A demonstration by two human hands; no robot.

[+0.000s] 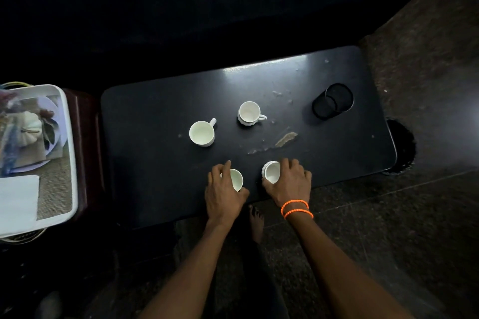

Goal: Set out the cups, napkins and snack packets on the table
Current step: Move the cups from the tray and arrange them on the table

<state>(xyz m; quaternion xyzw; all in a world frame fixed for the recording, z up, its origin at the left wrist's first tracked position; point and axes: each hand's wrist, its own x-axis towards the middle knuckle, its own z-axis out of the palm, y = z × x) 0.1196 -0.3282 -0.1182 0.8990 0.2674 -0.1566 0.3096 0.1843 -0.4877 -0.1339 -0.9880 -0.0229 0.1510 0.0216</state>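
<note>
Two far cups [202,133] [249,112] sit upright, handles pointing right.

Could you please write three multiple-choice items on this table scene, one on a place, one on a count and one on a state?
1. Where is the white tray?
A. Left of the black table
B. On the table
C. On the floor at the right

2. How many white cups are on the table?
A. Two
B. Four
C. Six

3. What is the right hand doing?
A. Hanging idle
B. Holding a napkin
C. Gripping a cup

Key: 1 A, the tray sits off the table's left end; 2 B, two stand free and each hand, left hand included, holds one; 3 C, its fingers curl round the cup.
</note>
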